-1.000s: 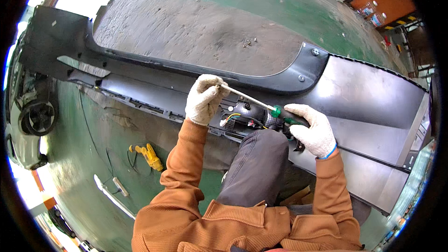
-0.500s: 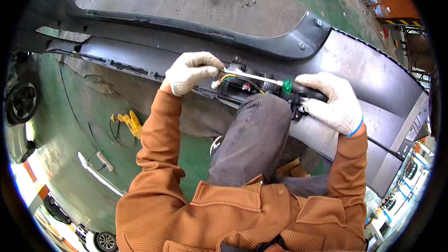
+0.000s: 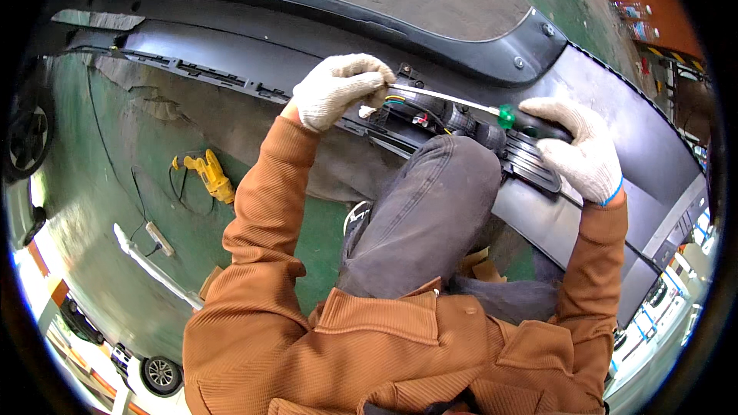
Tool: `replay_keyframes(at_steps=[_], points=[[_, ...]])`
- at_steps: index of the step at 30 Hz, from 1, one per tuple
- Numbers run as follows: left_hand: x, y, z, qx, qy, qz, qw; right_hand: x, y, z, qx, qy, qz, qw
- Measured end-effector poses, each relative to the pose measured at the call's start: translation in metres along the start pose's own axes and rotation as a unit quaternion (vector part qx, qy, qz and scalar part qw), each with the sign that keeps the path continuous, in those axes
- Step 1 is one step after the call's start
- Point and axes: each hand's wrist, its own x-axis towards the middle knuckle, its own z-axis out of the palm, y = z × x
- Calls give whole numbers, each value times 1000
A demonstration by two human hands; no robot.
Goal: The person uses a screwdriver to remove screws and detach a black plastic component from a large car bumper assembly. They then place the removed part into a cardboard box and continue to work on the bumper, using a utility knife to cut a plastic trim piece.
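My right hand (image 3: 583, 147), in a white knit glove, is closed round the dark handle of a screwdriver (image 3: 453, 99) with a green collar. Its bare metal shaft points left to my left hand (image 3: 338, 92), also gloved, whose fingers are pinched together at the tip. Whatever those fingers hold there is hidden. Just under the shaft lies a black assembly (image 3: 459, 120) with coloured wires and a ribbed end. A white plug (image 3: 367, 111) shows below my left fingertips. The assembly rests on a large grey and black bumper (image 3: 231, 42), in front of my raised knee.
On the green floor to the left lie a yellow power tool (image 3: 207, 174) with its cord, a power strip (image 3: 160, 238) and a long white strip (image 3: 154, 269). Plastic bottles (image 3: 642, 31) are at the far right. A car wheel (image 3: 161, 373) appears at lower left.
Both hands and the screwdriver have shifted right and slightly up in the picture, partly because the view itself has moved. The right hand's hold on the handle stays much the same.
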Motion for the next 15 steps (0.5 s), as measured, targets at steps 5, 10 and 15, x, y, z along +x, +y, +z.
replay_keyframes(at_steps=[5, 10, 15], points=[[2, -13, -4, -22, -8, 25, 999, -4, 1, 7, 56, -19, 53, 997], [-7, -7, 2, 38, 4, 74, 997, -9, -10, 7, 22, -33, 82, 996], [4, -14, -5, 119, -25, 7, 993, 1, -30, 16, -72, -46, -9, 996]])
